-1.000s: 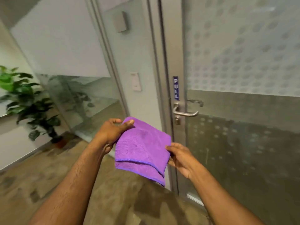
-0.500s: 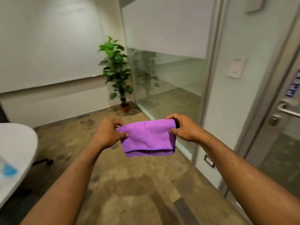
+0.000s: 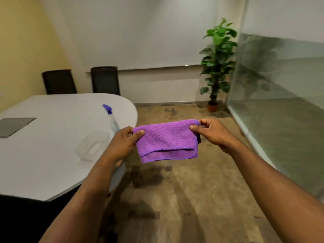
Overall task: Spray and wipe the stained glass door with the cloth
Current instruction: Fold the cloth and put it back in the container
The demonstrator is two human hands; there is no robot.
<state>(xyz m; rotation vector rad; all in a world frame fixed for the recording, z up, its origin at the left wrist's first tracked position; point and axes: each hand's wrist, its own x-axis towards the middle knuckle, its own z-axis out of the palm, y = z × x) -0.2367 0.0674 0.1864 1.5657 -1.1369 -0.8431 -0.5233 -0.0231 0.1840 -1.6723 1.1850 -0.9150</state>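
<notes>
A folded purple cloth [image 3: 166, 141] hangs stretched between both hands above the floor. My left hand [image 3: 122, 142] pinches its left top corner and my right hand [image 3: 213, 133] pinches its right top corner. A clear spray bottle with a blue-purple nozzle [image 3: 110, 118] stands on the white table [image 3: 43, 146] just behind my left hand. The glass door is out of view; only a glass wall panel [image 3: 280, 102] runs along the right.
A clear plastic container [image 3: 92, 145] and a grey flat pad [image 3: 14, 125] lie on the table. Two dark chairs [image 3: 105, 81] stand behind it. A potted plant [image 3: 216, 67] stands in the far corner by the glass. Wood-pattern floor [image 3: 175, 199] spreads ahead.
The view has swung left, away from the door with its handle, toward the table and spray bottle. Both hands kept hold of the cloth and folded it into a smaller rectangle.
</notes>
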